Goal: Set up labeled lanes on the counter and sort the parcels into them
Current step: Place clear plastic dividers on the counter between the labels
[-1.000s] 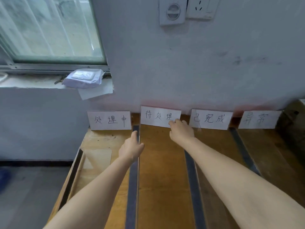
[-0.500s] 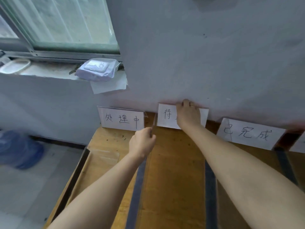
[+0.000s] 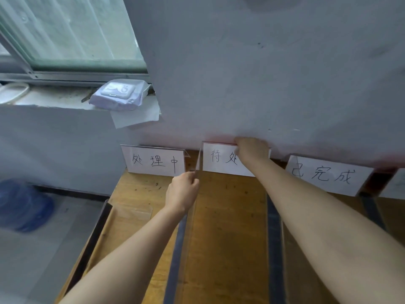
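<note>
Clear divider [image 3: 198, 163], upright on the worktop [image 3: 228, 216] between two lanes, pinched by the left hand [image 3: 183, 190]. The right hand [image 3: 252, 150] has moved from the second label [image 3: 219, 160]'s lower edge to its top, fingers curled over it against the wall: lanes still being set.

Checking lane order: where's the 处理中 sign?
Head view, left of centre: the 处理中 sign stands against the wall at the far end of the counter, beside the next sign, which the right hand holds.

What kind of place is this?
Probably a makeshift sorting station: a wooden counter divided into lanes by dark strips, with handwritten label cards standing against a plain wall beside a window.
</note>
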Available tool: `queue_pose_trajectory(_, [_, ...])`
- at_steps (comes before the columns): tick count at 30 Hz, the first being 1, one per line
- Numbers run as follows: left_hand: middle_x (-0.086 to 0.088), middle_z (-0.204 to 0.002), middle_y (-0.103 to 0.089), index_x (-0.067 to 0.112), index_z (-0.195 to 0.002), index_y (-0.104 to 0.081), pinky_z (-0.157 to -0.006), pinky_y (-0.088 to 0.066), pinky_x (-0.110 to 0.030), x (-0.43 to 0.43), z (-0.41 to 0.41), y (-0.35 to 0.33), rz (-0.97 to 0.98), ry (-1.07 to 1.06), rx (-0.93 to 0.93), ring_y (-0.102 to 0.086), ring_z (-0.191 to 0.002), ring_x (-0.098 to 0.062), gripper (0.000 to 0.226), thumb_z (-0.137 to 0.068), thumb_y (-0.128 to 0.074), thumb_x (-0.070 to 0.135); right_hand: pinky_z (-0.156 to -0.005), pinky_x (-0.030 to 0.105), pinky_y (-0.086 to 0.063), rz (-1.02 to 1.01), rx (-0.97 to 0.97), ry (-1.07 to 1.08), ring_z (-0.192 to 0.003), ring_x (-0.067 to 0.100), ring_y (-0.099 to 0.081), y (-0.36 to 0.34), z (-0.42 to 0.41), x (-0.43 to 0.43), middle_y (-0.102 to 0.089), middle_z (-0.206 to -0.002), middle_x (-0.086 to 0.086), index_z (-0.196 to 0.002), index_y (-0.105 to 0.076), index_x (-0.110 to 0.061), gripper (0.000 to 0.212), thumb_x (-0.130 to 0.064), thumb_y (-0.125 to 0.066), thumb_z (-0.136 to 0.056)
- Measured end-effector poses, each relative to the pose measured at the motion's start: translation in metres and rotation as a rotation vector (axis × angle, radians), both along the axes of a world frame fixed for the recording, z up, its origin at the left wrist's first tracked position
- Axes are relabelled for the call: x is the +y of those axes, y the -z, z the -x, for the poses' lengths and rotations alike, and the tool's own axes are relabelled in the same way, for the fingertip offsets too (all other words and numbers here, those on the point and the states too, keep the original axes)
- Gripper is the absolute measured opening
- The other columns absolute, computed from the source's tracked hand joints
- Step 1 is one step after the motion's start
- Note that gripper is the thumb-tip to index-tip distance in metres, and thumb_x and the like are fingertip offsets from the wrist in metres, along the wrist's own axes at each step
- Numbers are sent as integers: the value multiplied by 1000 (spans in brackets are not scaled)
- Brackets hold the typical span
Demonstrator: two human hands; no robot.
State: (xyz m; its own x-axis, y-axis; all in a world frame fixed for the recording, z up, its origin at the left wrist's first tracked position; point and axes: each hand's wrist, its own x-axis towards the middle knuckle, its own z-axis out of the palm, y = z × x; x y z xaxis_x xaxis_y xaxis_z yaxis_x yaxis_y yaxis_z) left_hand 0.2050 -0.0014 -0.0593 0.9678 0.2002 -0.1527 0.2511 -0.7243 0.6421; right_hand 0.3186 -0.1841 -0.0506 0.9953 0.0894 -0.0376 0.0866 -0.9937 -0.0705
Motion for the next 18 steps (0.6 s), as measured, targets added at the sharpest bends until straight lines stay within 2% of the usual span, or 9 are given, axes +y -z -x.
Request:
queue_pose_trajectory(6, [-11,-93,-68,9,-115,-63,-70,-58,-46,0,0,-1,9,12,-2,-65,-80,-30,33,-94,-41,19,-73,29,-37,11,62,8,-105,30,-60,-1,-10,1,-64,-111,10,-113,-64,-11,24,-6,-49,-95])
queue_pose_trajectory(11, [-11,-91,-68,8,-111,-64,-70,-58,-47,1,-1,-3,9,11,7,-65,-78,-30,31,-93,-41,19,-70,28,-37,2,63,31,-102,30,-60,-5,-12,-4,-64,-109,11,-108,-65,-8,20,-6,-48,-97])
queue_pose_trajectory(18, [-11,-91,-67,8,-114,-63,-71,-58,-46,1,-3,-1,17,20,17,-65,-79,-31,32,-94,-40,19,-71,29,-38,-22,93,55,-103,29,-60,-20,-14,-15,-63,-111,12,-113,-63,-8,21,-10,-48,-98])
